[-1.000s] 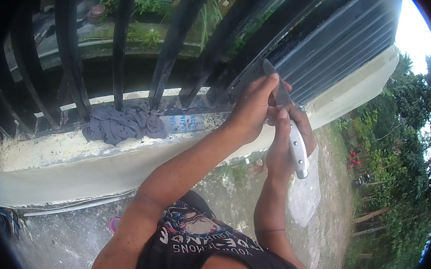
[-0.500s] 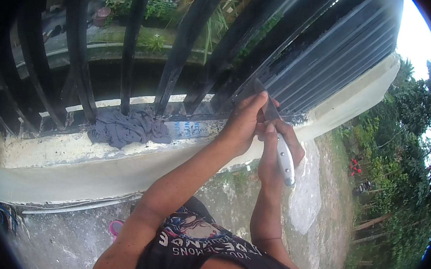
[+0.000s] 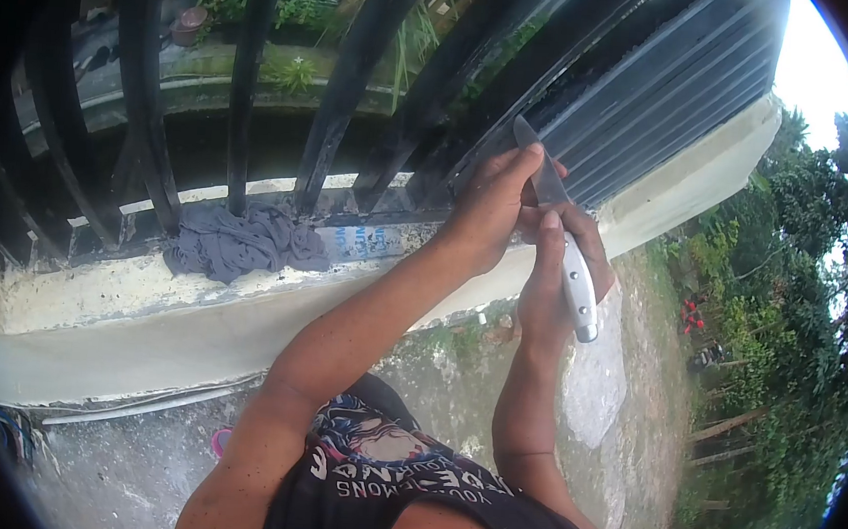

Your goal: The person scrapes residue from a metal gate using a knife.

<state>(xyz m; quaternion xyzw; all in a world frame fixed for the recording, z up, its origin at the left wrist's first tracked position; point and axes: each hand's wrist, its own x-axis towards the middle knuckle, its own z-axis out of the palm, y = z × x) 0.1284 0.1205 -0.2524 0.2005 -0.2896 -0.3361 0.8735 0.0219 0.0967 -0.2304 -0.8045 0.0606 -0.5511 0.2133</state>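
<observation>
A knife (image 3: 550, 185) with a pale, riveted handle slants upward in both my hands, its tip against a dark fence bar (image 3: 503, 123). My right hand (image 3: 572, 250) is closed around the front of the handle, thumb lying along it, and the butt sticks out below. Farther up, my left hand (image 3: 492, 205) pinches the blade, its thumb pressed on the flat near the tip. Some of the left fingers are hidden behind the blade. Left of my hands, a crumpled grey cloth (image 3: 244, 242) lies on the ledge beside a strip with blue lettering (image 3: 359, 242).
The black fence bars stand on a whitish concrete ledge (image 3: 127, 293) with chipped paint. Behind them are plants and a flower pot (image 3: 190, 24). A white pipe (image 3: 148, 409) runs along the wall's foot. Trees (image 3: 773, 338) grow at the right.
Both hands have moved up along the bar with the knife, so its tip sits higher. The view has shifted slightly; the cloth stays on the ledge.
</observation>
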